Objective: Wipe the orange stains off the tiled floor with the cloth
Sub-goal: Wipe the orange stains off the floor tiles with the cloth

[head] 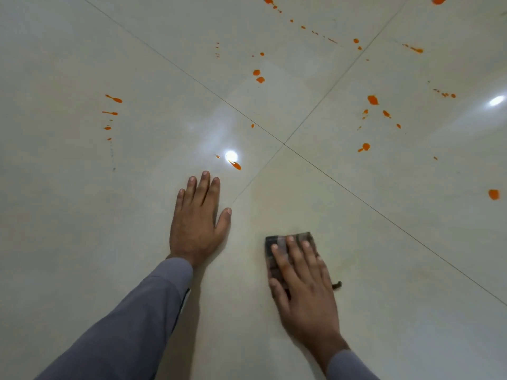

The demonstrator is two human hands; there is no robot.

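A dark folded cloth [275, 259] lies flat on the pale glossy tiled floor [384, 270], and my right hand [304, 292] presses down on it with fingers spread over its top. My left hand [196, 223] rests flat on the tile to its left, palm down, holding nothing. Several orange stains dot the floor beyond both hands: a streak [235, 165] just past my left fingertips, blobs [258, 76] in the middle, splashes [372, 100] at the right, and drips [113, 99] at the left.
Dark grout lines cross at a point [284, 144] ahead of my hands. Bright light reflections [231, 155] glare on the tile. A faint smeared patch [274, 193] lies above the cloth. One orange blob [493, 194] sits at the far right edge.
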